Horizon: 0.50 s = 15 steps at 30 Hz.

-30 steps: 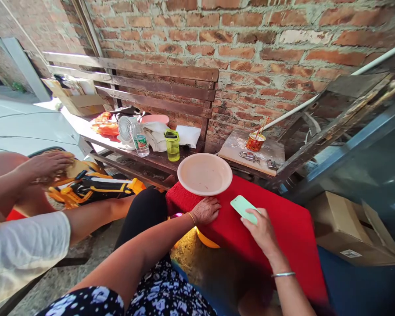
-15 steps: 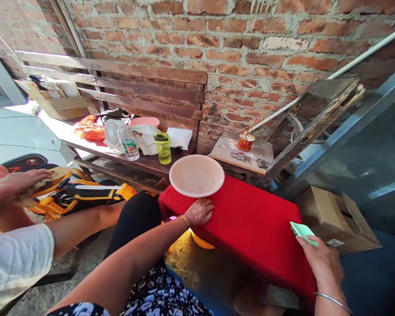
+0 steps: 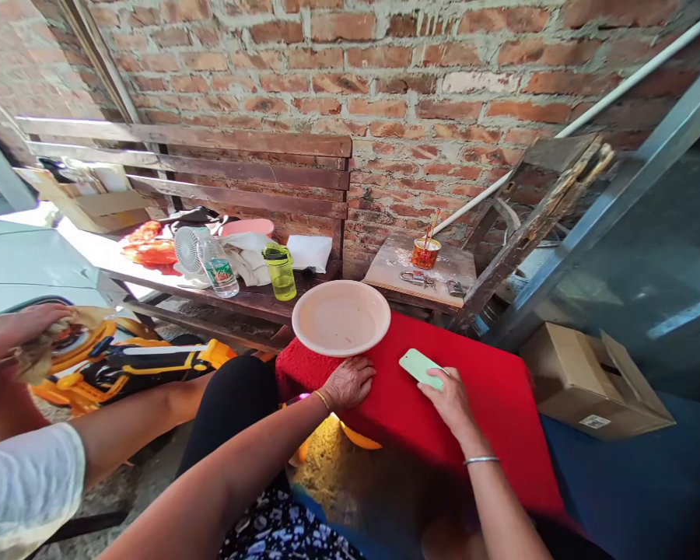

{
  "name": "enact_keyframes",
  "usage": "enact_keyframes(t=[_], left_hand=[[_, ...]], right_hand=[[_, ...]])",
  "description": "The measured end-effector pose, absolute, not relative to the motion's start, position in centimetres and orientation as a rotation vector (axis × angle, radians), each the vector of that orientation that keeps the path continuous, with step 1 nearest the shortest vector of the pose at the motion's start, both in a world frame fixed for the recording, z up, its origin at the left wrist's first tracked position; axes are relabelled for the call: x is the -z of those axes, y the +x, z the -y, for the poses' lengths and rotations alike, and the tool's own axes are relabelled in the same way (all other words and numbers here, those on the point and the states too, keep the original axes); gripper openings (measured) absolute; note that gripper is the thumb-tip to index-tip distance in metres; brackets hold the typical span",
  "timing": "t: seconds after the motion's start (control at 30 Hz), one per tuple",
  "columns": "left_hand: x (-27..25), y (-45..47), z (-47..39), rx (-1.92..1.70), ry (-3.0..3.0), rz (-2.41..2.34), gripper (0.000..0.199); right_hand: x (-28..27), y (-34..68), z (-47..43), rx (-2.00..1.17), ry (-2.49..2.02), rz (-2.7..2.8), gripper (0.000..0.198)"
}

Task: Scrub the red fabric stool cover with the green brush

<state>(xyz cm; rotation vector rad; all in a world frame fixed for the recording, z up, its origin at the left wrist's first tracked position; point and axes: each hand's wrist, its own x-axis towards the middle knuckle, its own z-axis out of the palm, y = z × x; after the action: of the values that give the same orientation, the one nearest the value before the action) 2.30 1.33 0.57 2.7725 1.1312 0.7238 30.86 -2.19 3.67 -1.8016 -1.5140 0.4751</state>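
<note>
Back from the right end, the right hand (image 3: pixel 450 398) pinches a flat pale-green rounded rectangle (image 3: pixel 418 365) over the red textured cloth's (image 3: pixel 493 377) middle, suggesting back-and-forth sweeping. The left hand (image 3: pixel 350 383) lies loosely spread, near the round cream plastic basin (image 3: pixel 341 319).

A household-style sitting corner, seemingly open to the outdoors.
Bare brick wall (image 3: pixel 385 56) fills the upper frame; sunlight strikes the left of a slatted bench (image 3: pixel 239 140) holding a small fan (image 3: pixel 187 249) and drink bottle (image 3: pixel 280 275); rough ground (image 3: pixel 157 474) shows lower left, a red-covered table (image 3: pixel 502 412) right of centre.
</note>
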Motion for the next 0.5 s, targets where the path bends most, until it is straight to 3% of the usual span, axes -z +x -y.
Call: enact_keyframes(t=[0.33,0.5], left_hand=[[-1.4,2.7,-1.1,-0.689,2.744,-1.156,0.022],[-1.3,2.7,-1.1,-0.693,2.743,-1.159,0.023]], right_hand=[[-7.7,46.8,9.4,-0.225,-2.578,0.814,0.067],[-7.0,41.6,7.5,-0.250,-2.207,1.089,0.063]])
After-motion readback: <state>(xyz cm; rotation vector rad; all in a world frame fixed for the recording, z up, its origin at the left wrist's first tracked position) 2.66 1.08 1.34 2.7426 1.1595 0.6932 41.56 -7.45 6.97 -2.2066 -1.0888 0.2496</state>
